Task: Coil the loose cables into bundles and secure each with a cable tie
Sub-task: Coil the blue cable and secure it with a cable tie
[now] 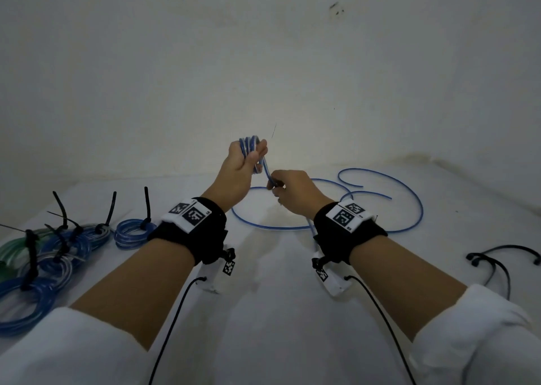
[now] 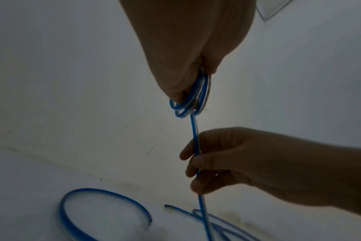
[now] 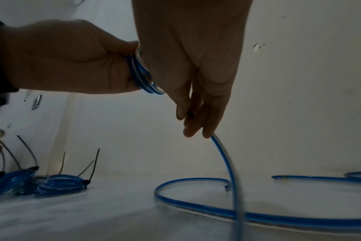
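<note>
My left hand [image 1: 244,162] is raised above the white surface and grips a small coil of blue cable [image 1: 248,146], several loops wound round its fingers [image 2: 193,97]. A straight run of the same cable drops from the coil into my right hand [image 1: 281,185], whose curled fingers [image 2: 196,160] close round it just below and to the right. Beyond the right hand the loose cable [image 1: 380,179] trails off in wide curves over the surface [image 3: 216,210]. In the right wrist view the coil [image 3: 142,75] sits against my left palm.
At the left lie several coiled blue and green bundles [image 1: 58,247], each bound with a black cable tie [image 1: 147,209]. Loose black ties [image 1: 497,256] lie at the right edge. A white wall stands close behind the white surface [image 1: 272,297].
</note>
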`<state>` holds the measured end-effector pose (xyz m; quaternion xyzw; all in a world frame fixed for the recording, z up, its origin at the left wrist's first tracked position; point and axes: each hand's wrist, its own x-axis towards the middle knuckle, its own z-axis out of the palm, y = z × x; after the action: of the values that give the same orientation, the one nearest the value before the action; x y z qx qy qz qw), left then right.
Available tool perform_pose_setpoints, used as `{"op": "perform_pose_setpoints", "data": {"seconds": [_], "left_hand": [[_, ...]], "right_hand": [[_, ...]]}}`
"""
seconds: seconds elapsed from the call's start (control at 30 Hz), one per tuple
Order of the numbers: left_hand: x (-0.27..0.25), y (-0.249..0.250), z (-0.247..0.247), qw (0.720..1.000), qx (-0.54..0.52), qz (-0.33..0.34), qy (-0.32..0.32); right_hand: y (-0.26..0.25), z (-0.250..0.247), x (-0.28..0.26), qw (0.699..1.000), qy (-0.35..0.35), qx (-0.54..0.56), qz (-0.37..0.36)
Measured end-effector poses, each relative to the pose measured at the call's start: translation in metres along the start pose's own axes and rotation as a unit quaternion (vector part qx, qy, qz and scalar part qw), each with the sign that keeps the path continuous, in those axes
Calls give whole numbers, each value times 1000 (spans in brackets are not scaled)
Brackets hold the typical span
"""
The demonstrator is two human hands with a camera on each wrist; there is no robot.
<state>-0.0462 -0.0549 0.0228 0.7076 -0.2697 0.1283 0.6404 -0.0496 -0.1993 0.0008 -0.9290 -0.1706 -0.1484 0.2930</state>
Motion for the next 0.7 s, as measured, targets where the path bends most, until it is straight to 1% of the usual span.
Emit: {"op": "perform_pose_setpoints", "data": {"seconds": [0.07,0.13,0.2,0.3,0.4,0.47,0.5,0.57,0.63,0.7], "left_hand": [[-1,-4,-4,991,127,26,-11],[-3,-8,-10,969,239,41,-38],[-4,-13,-17,951,297,44,-74],[-7,-18,-21,935,335,17,-117],[-11,-17,-17,932,326,-20,-155],[-13,-18,-15,933,320,-33,-164],[-13,-19,-14,937,309,-40,-158],[-12,-20,-13,956,256,-46,-136],[-12,-19,-11,971,208,-45,-111],[-11,-19,-11,976,194,-50,-90]], "right_hand": [[-1,-2,-1,999,-3,-31,-25],[1,-3,-3,998,2,-50,-47],[3,-5,-4,996,8,-56,-64],[3,-10,-3,989,25,-85,-115],[2,-10,0,978,63,-119,-158],[2,-10,2,972,78,-132,-177],[2,-10,2,969,81,-142,-186],[0,-12,3,966,75,-150,-195],[-1,-15,2,974,66,-120,-178],[0,-16,1,979,56,-95,-170]]}}
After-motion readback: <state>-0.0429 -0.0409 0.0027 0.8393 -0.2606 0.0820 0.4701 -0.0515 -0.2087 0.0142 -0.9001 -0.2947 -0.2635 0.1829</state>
